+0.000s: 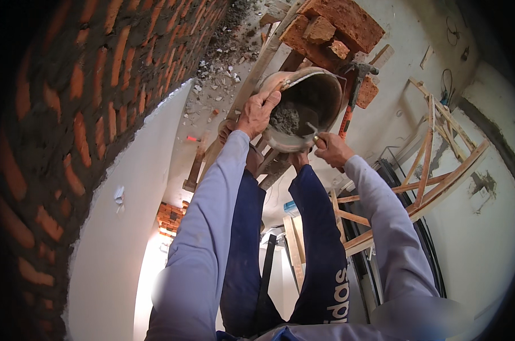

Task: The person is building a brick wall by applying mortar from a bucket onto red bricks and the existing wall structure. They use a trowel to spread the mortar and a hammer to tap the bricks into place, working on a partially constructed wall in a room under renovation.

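We have the bucket (273,84) in front of us, above our feet and over the wooden planks (265,63), its mouth tipped toward us; whether its base rests on the planks, we cannot tell. Our left hand (258,116) is on the left side of its rim, fingers clamped over the edge, though we cannot see how far they reach inside. In our right hand (333,150) the fingers are closed around the handle of what looks like a trowel (312,128), whose metal shank reaches over the rim into the bucket; its blade we cannot make out.

Grey mortar (285,118) lies low in the bucket, toward its left side. We judge the load heavy for its size, and the mix soft, pasty and likely to slump as the bucket tilts. The wall looks firm, but a smeared rim may be slippery, so we do best with a full wrap of the fingers over the lip and a second support under the base. The trowel we expect to be light and stiff, best held by its handle.

Just beside the bucket, to its right, is a hammer (354,91); beyond it lie red bricks (351,25).
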{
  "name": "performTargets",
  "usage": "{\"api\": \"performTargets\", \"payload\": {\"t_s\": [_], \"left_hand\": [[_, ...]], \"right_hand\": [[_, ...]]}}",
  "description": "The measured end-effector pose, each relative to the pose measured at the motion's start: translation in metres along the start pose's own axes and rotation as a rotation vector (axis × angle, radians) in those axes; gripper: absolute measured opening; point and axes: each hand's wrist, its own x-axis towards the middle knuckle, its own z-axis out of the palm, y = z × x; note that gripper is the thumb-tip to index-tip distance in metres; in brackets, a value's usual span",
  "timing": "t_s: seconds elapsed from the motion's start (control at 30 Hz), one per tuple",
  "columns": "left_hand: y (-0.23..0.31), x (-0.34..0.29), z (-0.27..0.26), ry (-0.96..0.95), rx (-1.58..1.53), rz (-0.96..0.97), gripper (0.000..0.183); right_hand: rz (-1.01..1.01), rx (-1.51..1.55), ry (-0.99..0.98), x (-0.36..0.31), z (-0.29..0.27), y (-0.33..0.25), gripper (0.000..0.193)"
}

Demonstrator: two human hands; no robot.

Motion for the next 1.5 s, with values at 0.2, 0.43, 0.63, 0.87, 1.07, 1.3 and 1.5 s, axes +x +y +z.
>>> {"api": "performTargets", "payload": {"t_s": [0.2,0.43,0.63,0.87,1.07,1.3,1.5], "left_hand": [[-0.023,-0.033,-0.001,-0.040,0.069,-0.053,0.049],[0.038,-0.149,-0.048,0.052,-0.090,-0.055,0.033],[0.161,-0.286,-0.116,0.247,-0.210,0.049,0.044],[0.270,-0.431,-0.178,0.442,-0.243,0.164,0.035],[0.310,-0.491,-0.215,0.446,-0.715,0.225,0.036],[0.335,-0.534,-0.235,0.570,-0.901,0.272,0.035],[0.290,-0.524,-0.231,0.777,-1.002,0.329,0.035]], "right_hand": [[-0.158,0.319,-0.083,0.003,0.030,0.008,0.021],[-0.247,0.382,-0.282,-0.071,0.034,-0.024,0.016],[-0.410,-0.033,-0.283,-0.230,-0.008,-0.140,0.018],[-0.421,-0.262,-0.221,-0.436,-0.029,-0.250,0.029],[-0.498,-0.434,-0.136,-0.574,-0.038,-0.336,0.014],[-0.516,-0.226,-0.283,-0.605,-0.055,-0.388,0.028],[-0.536,-0.291,-0.254,-0.638,-0.095,-0.465,0.037]]}}
